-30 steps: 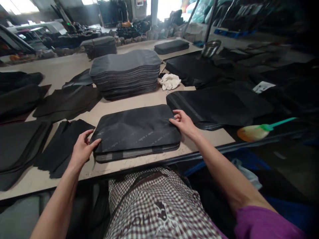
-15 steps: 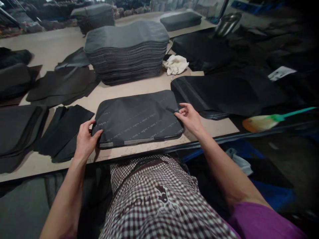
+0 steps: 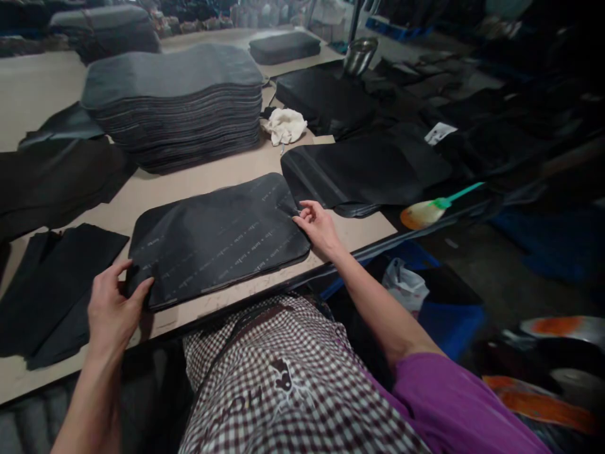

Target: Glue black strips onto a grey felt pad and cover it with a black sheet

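Observation:
A black printed sheet (image 3: 217, 243) with rounded corners and slanting rows of pale lettering lies on top of similar sheets, close to the table's front edge. My left hand (image 3: 113, 306) holds its front left corner, thumb on top and fingers around the left side. At the right side, my right hand (image 3: 317, 228) pinches the sheet's edge between thumb and fingertips, and the material puckers there. The edges of the sheets underneath barely show along the front.
Behind stands a tall stack of dark sheets (image 3: 179, 120), beside a crumpled white cloth (image 3: 285, 126). More black sheets (image 3: 359, 167) lie to the right, near a green-handled fly swatter (image 3: 423, 214). Loose black pieces (image 3: 61, 284) lie at left on the table (image 3: 378, 228).
The view has swung to the right, so things appear shifted left. Grey strips that showed along the pile's front edge are now covered by the top sheet. Both hands keep their hold.

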`<state>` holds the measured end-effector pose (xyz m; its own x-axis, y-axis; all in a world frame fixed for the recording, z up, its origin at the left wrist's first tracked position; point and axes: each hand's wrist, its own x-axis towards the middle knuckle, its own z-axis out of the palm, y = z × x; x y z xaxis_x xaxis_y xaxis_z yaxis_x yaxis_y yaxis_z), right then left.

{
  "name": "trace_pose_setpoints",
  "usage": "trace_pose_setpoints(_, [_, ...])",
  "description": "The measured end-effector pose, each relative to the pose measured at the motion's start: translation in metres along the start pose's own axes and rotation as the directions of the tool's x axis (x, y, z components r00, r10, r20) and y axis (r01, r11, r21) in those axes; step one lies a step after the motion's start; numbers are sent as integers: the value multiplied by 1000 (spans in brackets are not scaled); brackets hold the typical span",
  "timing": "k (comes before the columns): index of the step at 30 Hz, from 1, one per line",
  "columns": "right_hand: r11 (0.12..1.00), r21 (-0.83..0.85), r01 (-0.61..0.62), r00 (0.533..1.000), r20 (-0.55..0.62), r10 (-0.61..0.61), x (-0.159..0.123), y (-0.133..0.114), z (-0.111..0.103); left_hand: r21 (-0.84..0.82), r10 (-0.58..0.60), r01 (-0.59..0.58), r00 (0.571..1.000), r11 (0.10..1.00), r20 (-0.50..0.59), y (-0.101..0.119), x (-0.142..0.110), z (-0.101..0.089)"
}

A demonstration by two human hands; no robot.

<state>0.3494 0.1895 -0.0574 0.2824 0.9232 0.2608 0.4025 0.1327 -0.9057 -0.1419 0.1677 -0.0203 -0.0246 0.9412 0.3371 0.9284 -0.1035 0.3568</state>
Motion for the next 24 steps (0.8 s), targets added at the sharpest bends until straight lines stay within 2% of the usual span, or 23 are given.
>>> trace_pose_setpoints(15, [1000, 6, 7, 1000, 4, -7, 2, 5, 0, 6, -49, 49, 999, 999, 10, -2, -3, 0])
trace_pose_setpoints(24, [1000, -16, 11, 1000, 5, -11, 2, 1, 0, -32, -13, 13, 1000, 999, -4, -5, -6, 4])
